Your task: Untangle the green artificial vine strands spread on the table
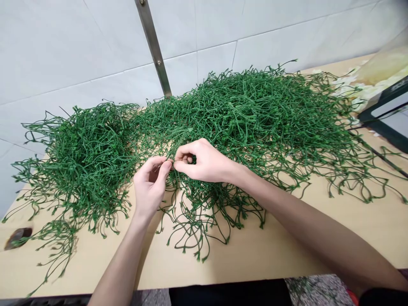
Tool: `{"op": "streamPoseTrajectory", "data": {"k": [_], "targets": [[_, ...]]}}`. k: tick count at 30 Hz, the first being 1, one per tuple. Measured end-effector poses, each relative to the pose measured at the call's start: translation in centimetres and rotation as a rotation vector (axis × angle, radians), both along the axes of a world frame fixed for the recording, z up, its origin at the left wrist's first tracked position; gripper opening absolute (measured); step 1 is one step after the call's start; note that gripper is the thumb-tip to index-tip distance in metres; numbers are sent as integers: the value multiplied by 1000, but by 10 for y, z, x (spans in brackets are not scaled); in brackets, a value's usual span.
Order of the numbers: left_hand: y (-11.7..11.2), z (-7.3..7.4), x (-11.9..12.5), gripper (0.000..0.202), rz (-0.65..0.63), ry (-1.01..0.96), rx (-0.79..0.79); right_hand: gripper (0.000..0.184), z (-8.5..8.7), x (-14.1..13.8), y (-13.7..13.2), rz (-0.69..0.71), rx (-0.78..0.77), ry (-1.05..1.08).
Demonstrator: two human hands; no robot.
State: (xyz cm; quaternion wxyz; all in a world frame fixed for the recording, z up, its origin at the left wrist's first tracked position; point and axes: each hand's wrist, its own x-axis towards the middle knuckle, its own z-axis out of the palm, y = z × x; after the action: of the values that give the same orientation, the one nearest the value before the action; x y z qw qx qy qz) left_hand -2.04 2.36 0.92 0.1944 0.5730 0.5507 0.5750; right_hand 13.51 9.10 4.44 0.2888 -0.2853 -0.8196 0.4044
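My left hand and my right hand meet just left of the middle. Thumb and forefinger of each are pinched together, fingertips almost touching. Between them appears a thin green artificial stem, its upper part running up and away from the fingers; its lower part is hidden. Under and behind my right hand spreads a large heap of green artificial stems, tangled, with small star-like tips. A second heap of stems lies left of my left hand. Loose stems curl on the table below my hands.
The pale wooden table has a dark hole near its left edge. White tiled wall rises behind, with an upright metal strip. At the right are white petals in clear plastic and a dark-framed object.
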Motion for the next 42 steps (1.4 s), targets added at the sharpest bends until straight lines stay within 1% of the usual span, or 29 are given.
{"op": "streamPoseTrajectory", "data": {"k": [3, 9, 13, 16, 19, 21, 23, 25, 27, 29, 31, 35, 38, 42], "targets": [[0, 2, 1, 12, -17, 22, 8, 25, -1, -1, 0, 23, 7, 0], [-3, 8, 3, 17, -75, 14, -48, 28, -6, -3, -1, 10, -10, 92], [-3, 7, 3, 25, -141, -79, -130, 28, -8, -4, -2, 6, -11, 128], [-3, 6, 2, 31, -174, -163, -188, 27, -10, -5, -3, 0, 36, 137], [-1, 7, 1, 30, -202, -236, -224, 25, -13, -5, -2, -1, 76, 170], [0, 7, -1, 28, -226, -299, -224, 23, -15, -5, -1, 27, 60, 233], [2, 8, -3, 27, -206, -344, -210, 25, -15, -5, 1, 55, 23, 285], [2, 8, -4, 28, -135, -342, -193, 25, -13, -4, 3, 56, -6, 269], [2, 7, -5, 29, -66, -326, -177, 20, -9, -3, 3, 15, 4, 214], [1, 5, -4, 27, -34, -315, -158, 18, -6, -2, 2, -40, 20, 184], [1, 4, -4, 25, -26, -312, -134, 21, -4, -1, 0, -65, 5, 187], [2, 3, -3, 22, -24, -288, -98, 16, -6, -2, -1, -31, -21, 183], [2, 3, -3, 21, 7, -274, -102, 17, -9, -4, -1, -29, -4, 193], [2, 4, -3, 22, 34, -271, -111, 13, -10, -4, 1, -27, -21, 214]]}}
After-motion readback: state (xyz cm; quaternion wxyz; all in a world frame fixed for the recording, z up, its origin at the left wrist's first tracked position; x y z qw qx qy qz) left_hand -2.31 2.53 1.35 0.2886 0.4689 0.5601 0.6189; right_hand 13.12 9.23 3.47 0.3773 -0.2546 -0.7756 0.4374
